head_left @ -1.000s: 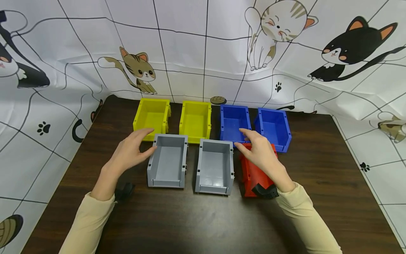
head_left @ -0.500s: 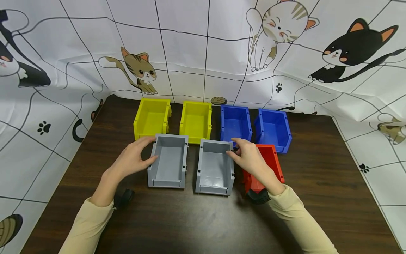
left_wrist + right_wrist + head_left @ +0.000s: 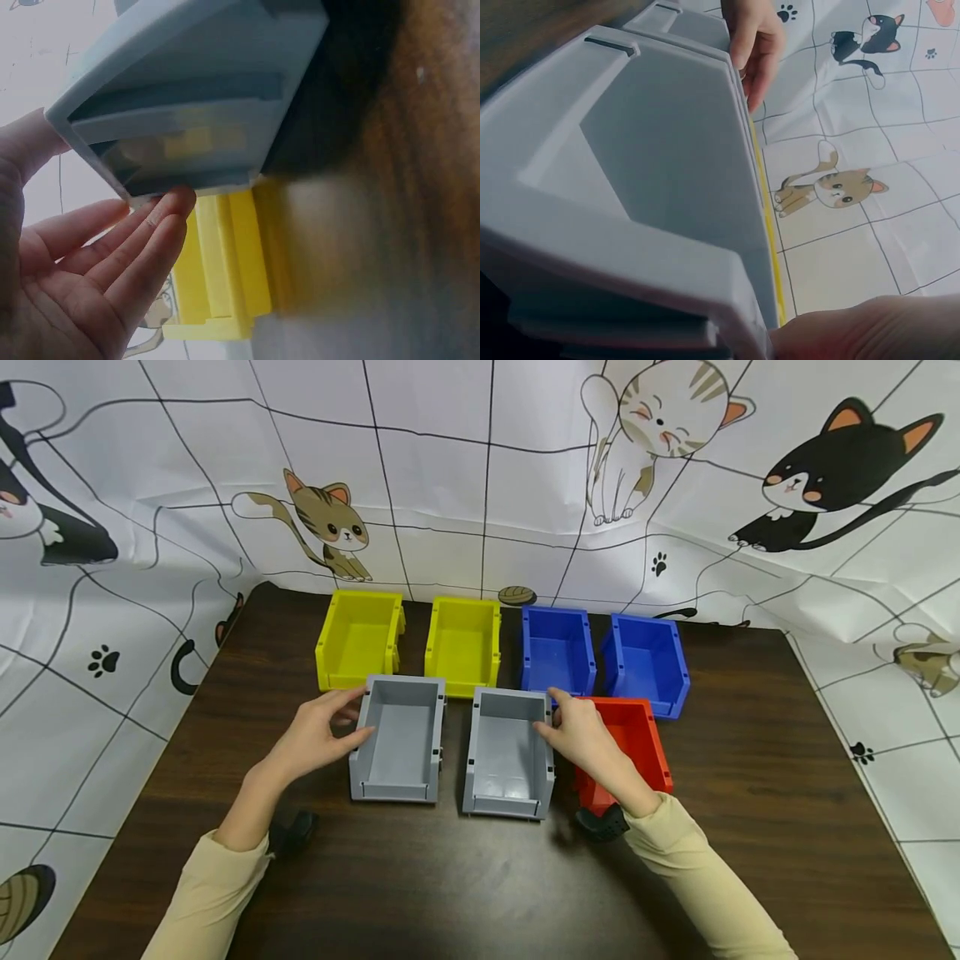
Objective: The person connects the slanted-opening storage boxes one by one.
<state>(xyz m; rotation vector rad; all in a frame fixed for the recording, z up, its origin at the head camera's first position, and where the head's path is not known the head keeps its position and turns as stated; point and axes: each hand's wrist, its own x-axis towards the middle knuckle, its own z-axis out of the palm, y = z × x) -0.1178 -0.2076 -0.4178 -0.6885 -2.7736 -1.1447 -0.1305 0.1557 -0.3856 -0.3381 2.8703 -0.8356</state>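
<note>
Two grey plastic storage bins stand side by side on the dark table. My left hand is at the back left of the left grey storage bin. Its thumb lies over the rim, and in the left wrist view the fingers touch the bin's outer side. At the right grey storage bin, my right hand holds the right wall near the back corner, thumb over the rim. The right wrist view shows the right hand only in part; its other fingers are hidden.
Behind stand two yellow bins and two blue bins. A red bin sits under my right forearm. A cat-patterned white sheet hangs behind the dark table.
My right hand has moved left and down from above the red and blue bins onto the right grey bin. My left hand has lowered slightly to the left grey bin. The bins have stayed put.
</note>
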